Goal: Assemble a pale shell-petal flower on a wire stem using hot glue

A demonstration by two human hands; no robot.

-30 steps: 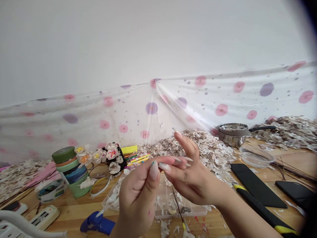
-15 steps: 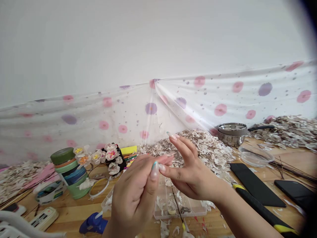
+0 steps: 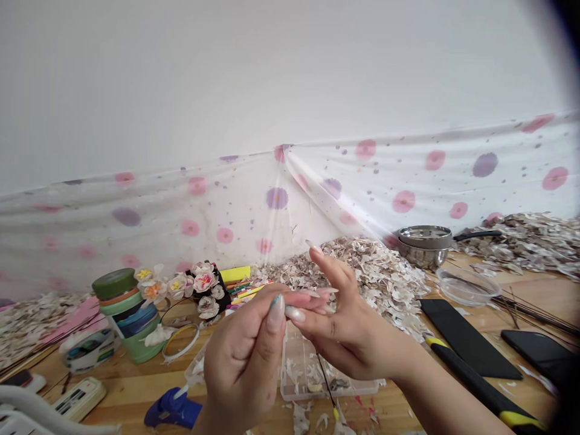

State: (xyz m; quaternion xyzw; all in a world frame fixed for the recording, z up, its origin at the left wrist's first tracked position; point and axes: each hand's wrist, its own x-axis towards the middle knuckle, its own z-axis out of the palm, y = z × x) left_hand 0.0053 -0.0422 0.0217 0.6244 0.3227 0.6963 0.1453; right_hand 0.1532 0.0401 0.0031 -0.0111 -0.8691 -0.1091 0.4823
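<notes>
My left hand (image 3: 249,347) is closed, its thumb pressed towards its bent fingers. My right hand (image 3: 351,329) meets it, the thumb tip against the left fingertips and the index finger raised. Whatever is pinched where they meet is hidden or too small to make out. Below them lies a clear compartment box (image 3: 330,394) with pale petal-like scraps in it. A thin dark stem with a yellow tip (image 3: 336,414) slants down over the box's front edge; its upper end is behind my right hand.
Dried petal heaps (image 3: 376,266) cover the back. Left are stacked tape rolls (image 3: 131,314), finished flowers (image 3: 203,281), a blue glue gun (image 3: 172,408) and a power strip (image 3: 81,399). Right are metal bowls (image 3: 423,248), a clear lid (image 3: 469,285), a black slab (image 3: 469,338) and a phone (image 3: 539,350).
My left thumb has shifted slightly left, and the left fingers now reach farther across the right hand. My right thumb has moved a little left and down. The items on the table stay put.
</notes>
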